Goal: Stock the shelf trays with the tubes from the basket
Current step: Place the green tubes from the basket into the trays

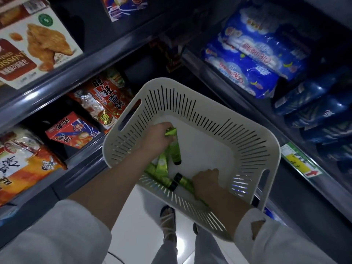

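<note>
A white slotted basket (219,130) hangs tilted in front of the shelves, above the floor. Inside it lie several green tubes with black caps. My left hand (158,140) is inside the basket, fingers closed around the flat end of a green tube (175,151). My right hand (206,182) rests at the basket's near rim, closed over another green tube (183,181) that lies against the near wall. More green tubes (162,166) are bunched between my two hands. No shelf trays show in this view.
Dark shelves stand on both sides. On the left are a croissant box (36,46), red snack bags (106,100) and a red box (74,130). Blue wrapped packs (253,60) fill the right shelves, above a yellow price tag (301,162). My sandalled foot (168,220) stands on the white floor.
</note>
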